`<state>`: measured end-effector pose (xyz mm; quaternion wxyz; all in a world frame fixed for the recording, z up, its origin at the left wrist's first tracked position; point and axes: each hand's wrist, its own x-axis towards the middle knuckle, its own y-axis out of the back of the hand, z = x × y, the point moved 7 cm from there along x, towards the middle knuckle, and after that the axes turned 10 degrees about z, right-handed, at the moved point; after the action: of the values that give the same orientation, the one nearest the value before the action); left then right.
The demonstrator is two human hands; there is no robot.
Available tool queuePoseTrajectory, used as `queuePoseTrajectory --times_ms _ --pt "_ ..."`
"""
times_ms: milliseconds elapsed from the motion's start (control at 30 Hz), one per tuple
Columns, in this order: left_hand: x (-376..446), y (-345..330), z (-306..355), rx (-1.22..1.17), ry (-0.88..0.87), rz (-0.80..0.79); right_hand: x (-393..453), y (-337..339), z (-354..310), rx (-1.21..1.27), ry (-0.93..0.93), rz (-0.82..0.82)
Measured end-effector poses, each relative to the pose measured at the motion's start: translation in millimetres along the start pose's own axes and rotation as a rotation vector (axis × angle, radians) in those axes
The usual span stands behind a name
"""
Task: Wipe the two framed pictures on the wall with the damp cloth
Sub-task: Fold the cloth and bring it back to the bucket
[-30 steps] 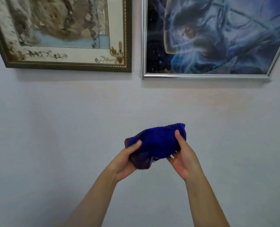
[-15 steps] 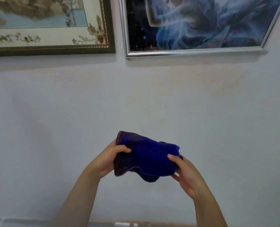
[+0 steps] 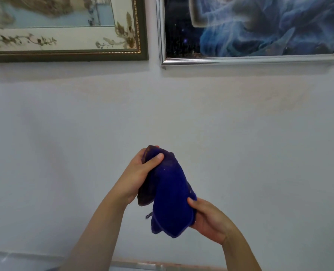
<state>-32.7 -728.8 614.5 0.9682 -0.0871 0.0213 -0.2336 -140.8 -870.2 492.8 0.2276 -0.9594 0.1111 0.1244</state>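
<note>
A dark blue cloth hangs bunched between both hands, well below the pictures and away from the wall. My left hand grips its upper end, thumb pressed over the fabric. My right hand holds its lower end from the right. At top left hangs a picture in a dark green and gold frame with a pale floral mat. At top right hangs a picture in a silver frame with a blue and black image. Only the lower parts of both pictures show.
A plain white wall fills the space below the frames, with faint stains under the right picture. A strip of floor or ledge shows along the bottom edge.
The cloth has swung from lying across to hanging nearly upright: my left hand rose with one end and my right hand dropped with the other. The view shifted, showing slightly more of both pictures than half a second ago.
</note>
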Motion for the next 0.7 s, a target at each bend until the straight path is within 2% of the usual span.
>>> queuePoseTrajectory --times_ms 100,233,333,433,533,700 --pt "4 7 -1 0.077 0.023 0.011 4 -3 8 0.068 -0.006 -0.002" --pt "2 18 -12 0.037 0.145 -0.148 10 17 -2 0.338 0.102 0.128" --pt "-1 26 -29 0.118 0.159 -0.163 9 30 -18 0.4 0.178 0.238" --pt "-2 35 -49 0.155 0.193 -0.039 6 35 -29 0.283 0.208 0.344" --pt "0 48 -60 0.222 0.154 0.123 8 30 -30 0.199 0.214 0.39" --pt "-8 64 -72 0.307 0.091 0.226 22 1 -6 0.114 0.21 0.444"
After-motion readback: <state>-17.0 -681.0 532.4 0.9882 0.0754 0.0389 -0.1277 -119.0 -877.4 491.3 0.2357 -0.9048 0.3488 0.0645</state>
